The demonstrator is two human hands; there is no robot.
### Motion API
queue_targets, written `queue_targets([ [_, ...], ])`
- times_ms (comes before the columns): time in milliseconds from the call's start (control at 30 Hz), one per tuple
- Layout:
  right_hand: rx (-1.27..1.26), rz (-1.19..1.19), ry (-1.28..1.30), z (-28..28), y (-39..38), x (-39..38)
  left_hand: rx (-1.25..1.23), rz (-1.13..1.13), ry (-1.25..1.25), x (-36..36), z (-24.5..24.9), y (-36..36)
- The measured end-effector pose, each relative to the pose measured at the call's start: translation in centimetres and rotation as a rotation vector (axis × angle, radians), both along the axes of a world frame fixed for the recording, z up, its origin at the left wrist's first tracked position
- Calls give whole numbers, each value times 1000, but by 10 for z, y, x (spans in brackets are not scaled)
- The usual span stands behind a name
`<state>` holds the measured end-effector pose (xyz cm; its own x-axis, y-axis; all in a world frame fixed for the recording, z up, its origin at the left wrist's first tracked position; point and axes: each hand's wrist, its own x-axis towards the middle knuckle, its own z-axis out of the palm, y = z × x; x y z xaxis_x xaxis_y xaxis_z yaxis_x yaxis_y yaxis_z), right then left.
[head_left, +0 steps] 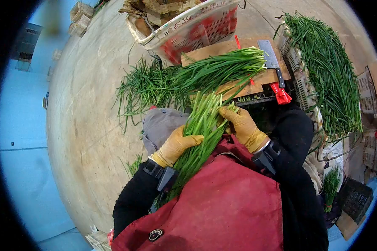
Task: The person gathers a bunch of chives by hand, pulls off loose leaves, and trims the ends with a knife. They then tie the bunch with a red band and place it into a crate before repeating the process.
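Note:
A thick bunch of garlic chives (205,125) lies slantwise over my lap, pale stem ends up and green leaves running down past the red apron. My left hand (174,146), in a yellow glove, is wrapped round the middle of the bunch with the thumb across the front. At the stem ends, my yellow-gloved right hand (245,127) pinches some stems between thumb and fingers; its fingertips are partly hidden. Just beyond, a pile of garlic chives (222,67) rests on a cardboard sheet (264,78). A cleaver (270,56) lies at that pile's right.
Loose chives (142,88) spread over the floor at left. A red-and-white plastic basket (197,35) stands ahead. On the right is a long crate (299,79) heaped with chives. Red plastic strips (282,94) hang near the cleaver handle. A tied bunch (331,186) stands at lower right.

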<state>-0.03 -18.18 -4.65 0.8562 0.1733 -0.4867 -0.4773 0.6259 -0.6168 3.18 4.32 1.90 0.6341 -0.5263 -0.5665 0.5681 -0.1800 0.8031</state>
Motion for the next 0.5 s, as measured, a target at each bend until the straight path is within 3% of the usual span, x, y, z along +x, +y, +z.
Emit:
queue_targets([
  [133, 35, -46, -33, 1, 3, 2, -135, 35, 244, 6, -4, 12],
  [333, 138, -83, -218, 14, 6, 3, -172, 35, 303, 5, 0, 13],
  [500, 95, -109, -165, 9, 7, 1, -112, 9, 288, 6, 2, 16],
])
